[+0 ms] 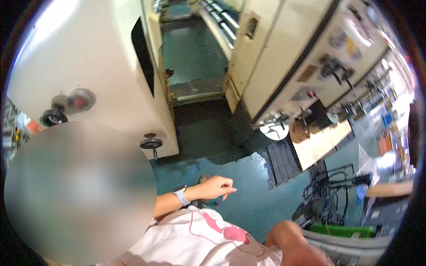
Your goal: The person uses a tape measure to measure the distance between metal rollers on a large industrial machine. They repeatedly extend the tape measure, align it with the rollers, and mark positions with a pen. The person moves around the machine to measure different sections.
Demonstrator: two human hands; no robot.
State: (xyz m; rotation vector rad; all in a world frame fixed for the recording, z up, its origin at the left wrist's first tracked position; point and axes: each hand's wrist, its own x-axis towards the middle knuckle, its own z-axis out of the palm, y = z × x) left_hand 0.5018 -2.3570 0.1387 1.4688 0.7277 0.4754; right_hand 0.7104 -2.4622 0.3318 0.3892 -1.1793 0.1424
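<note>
My left hand is in front of my body, with a watch on a pale strap at its wrist. Its fingers are curled in loosely, and nothing shows in them. Below it, partly covered, are the tip of a shoe and something teal. My right arm is bent at the lower edge, and its hand does not show. The nearest machine part to my left hand is a black handwheel with a crank handle on a cream machine housing; hand and wheel are apart.
A passage with a dark, wet-looking floor runs between the housing and a cream cabinet. On the right are a wooden board on black matting, tangled black frames and a green item. A blurred disc hides the lower left.
</note>
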